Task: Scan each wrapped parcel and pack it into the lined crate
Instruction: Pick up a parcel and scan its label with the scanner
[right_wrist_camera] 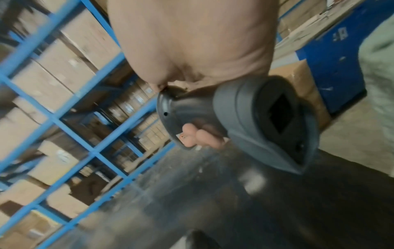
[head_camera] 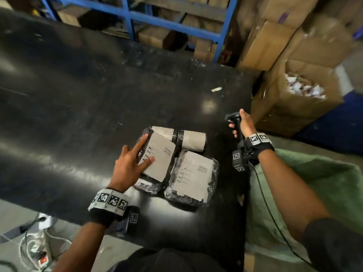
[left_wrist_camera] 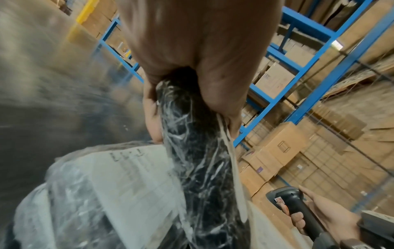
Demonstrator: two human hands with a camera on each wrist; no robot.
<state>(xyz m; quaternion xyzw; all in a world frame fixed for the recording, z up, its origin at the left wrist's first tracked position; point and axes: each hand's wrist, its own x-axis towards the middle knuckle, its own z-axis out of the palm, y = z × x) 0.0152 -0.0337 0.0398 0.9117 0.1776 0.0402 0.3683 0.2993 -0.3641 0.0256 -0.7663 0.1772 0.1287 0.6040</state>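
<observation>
4 wrapped parcels sit bunched together near the front of the black tabletop [head_camera: 78, 95], and none of them looks to be in the crate yet. The lined crate [head_camera: 324, 183] stands just to the right of the tabletop, its pale green liner spread open; what shows of the inside holds no parcel, though much of it is out of view.

The left hand [head_camera: 127, 167] is on the top-left parcel [head_camera: 157, 156], which lies tilted over another one beneath it. Its fingers [head_camera: 142, 141] are spread along the far edge with the thumb on the label, and the left wrist view shows the wrapped edge held between thumb and fingers, so it seems to be picking this one up.

The right hand [head_camera: 242, 123] has its fingers wrapped round the handle of a corded scanner [head_camera: 232, 117], held up beside the pile and not aimed at a label.

By my reckoning the job is at its start: 4 to scan, 4 to pack.
</observation>
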